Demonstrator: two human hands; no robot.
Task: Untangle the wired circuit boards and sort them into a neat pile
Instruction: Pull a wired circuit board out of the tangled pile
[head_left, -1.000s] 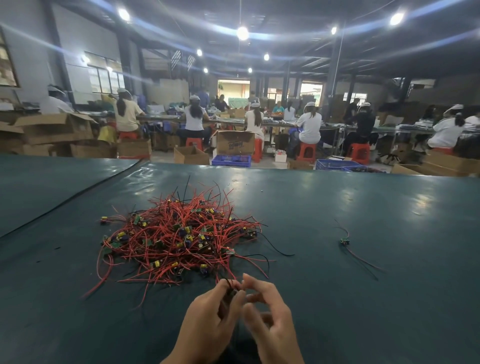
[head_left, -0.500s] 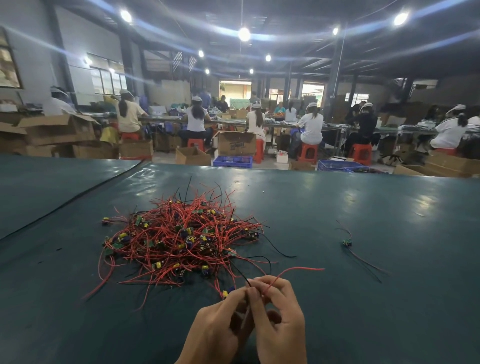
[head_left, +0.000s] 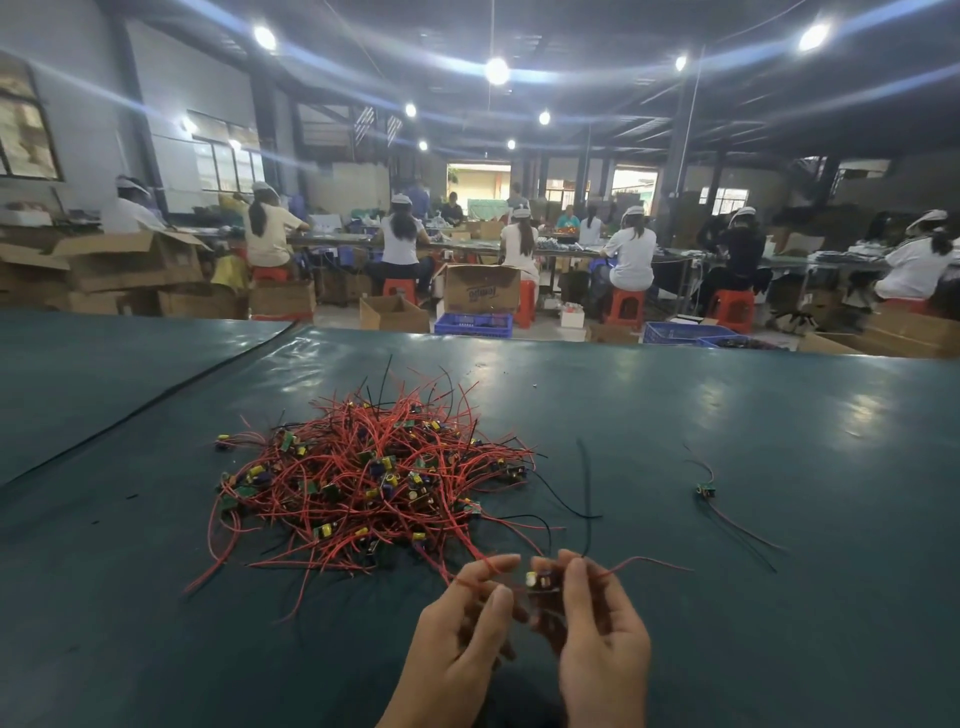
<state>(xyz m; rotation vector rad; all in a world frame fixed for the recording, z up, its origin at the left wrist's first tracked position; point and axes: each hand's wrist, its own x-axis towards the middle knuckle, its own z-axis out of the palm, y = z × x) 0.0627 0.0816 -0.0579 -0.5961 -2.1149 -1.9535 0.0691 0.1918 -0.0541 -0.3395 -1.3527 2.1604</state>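
Both busy: left hand (head_left: 462, 634) pinches a red wire (head_left: 470, 583) from the tangled pile (head_left: 374, 478), right hand (head_left: 597, 629) curls round one small board (head_left: 543, 581) over the bench (head_left: 789, 649).

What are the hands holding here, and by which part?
One circuit board: the right hand pinches the board itself, and the left hand pinches a red wire beside it.

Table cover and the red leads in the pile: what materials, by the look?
Table cover: dark green sheet, probably vinyl or rubber; semi-gloss, it mirrors the ceiling lamps. Red leads: thin wire in plastic insulation, most likely; smooth skin, holding springy loops.
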